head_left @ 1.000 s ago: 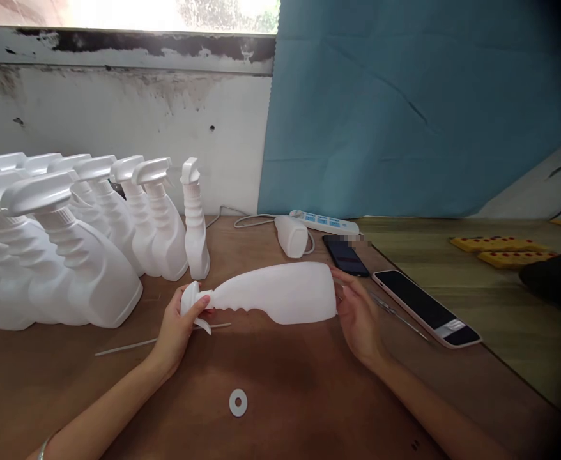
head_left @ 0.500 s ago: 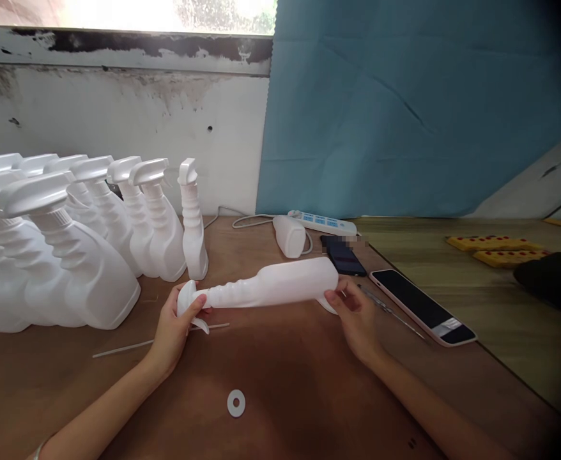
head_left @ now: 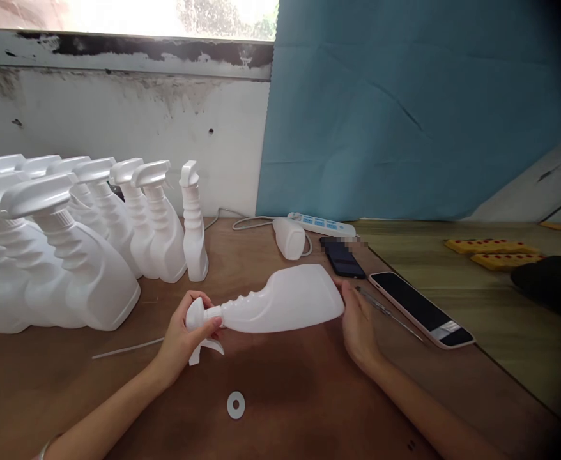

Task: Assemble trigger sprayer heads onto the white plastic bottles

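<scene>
A white spray bottle (head_left: 285, 300) lies level in the air above the table, its base to the right and its trigger hanging down on the left. My left hand (head_left: 189, 332) is closed round the spray head and collar, thumb on the front. At the other end, my right hand (head_left: 358, 326) holds the bottle's base, its fingertips partly hidden behind it. Below the bottle a flat white washer (head_left: 236, 405) rests on the table. A thin white tube (head_left: 127, 349) lies at the left, one end running behind my left hand.
Several white spray bottles (head_left: 93, 275) stand in rows at the left, one (head_left: 194, 236) standing apart. At the back are a white bottle lying down (head_left: 289, 238) and a power strip (head_left: 322, 224). To the right lie a dark phone (head_left: 342, 257), a pink-edged phone (head_left: 419, 308) and a slim metal tool (head_left: 388, 312).
The held bottle has turned about its long axis, so its broad side now shows and the trigger points down. My right hand has shifted slightly at the base.
</scene>
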### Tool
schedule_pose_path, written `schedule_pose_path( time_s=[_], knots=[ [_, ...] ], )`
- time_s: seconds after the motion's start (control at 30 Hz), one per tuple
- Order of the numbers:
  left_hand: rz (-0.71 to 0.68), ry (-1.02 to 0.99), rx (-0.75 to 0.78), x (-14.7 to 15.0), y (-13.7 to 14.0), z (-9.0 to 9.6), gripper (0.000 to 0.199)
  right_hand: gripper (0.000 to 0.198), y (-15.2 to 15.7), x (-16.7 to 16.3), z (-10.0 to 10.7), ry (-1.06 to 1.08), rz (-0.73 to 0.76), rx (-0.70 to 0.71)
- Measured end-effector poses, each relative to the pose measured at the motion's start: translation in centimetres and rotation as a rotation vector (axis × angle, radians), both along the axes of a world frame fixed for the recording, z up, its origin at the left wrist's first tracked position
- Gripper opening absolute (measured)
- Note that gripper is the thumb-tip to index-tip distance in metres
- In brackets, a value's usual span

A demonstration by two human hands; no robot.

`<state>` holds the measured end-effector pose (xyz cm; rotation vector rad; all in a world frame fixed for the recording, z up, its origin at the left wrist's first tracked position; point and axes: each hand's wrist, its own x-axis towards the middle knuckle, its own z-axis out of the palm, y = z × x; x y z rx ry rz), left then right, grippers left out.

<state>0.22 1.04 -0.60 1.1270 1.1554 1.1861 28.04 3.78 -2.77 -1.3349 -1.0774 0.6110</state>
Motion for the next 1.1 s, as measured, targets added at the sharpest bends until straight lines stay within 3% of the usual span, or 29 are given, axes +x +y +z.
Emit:
schedule_pose_path(
  time_s=[0.27, 0.5, 0.63, 0.8, 0.97, 1.1],
  knots=[
    [0.052, -0.153, -0.151, -0.2, 0.7, -0.3, 0.037, 0.045, -0.2, 0.6, -1.1, 0.051, 0.258, 0.162],
    [0.035, -0.100, -0.085, -0.7, 0.8, -0.2, 0.033, 0.076, -0.8, 0.0, -0.4, -0.306, 0.284, 0.183],
    [0.019, -0.061, -0.031, -0.9, 0.6, 0.0, 0.032, 0.071, -0.7, 0.6, -0.4, -0.501, 0.193, 0.212],
    [0.012, 0.038, 0.143, -1.1, 0.2, 0.0, 0.028, 0.060, -0.5, 1.2, -0.4, -0.602, 0.237, 0.202],
    [0.094, 0.143, 0.218, -0.9, 0.0, 0.2, 0.023, 0.075, -0.4, 0.6, -0.2, -0.348, 0.358, 0.124],
    [0.133, 0.201, 0.242, -0.9, 0.2, 0.2, 0.022, 0.048, -0.5, -0.3, 0.4, 0.046, 0.433, 0.027]
  ],
)
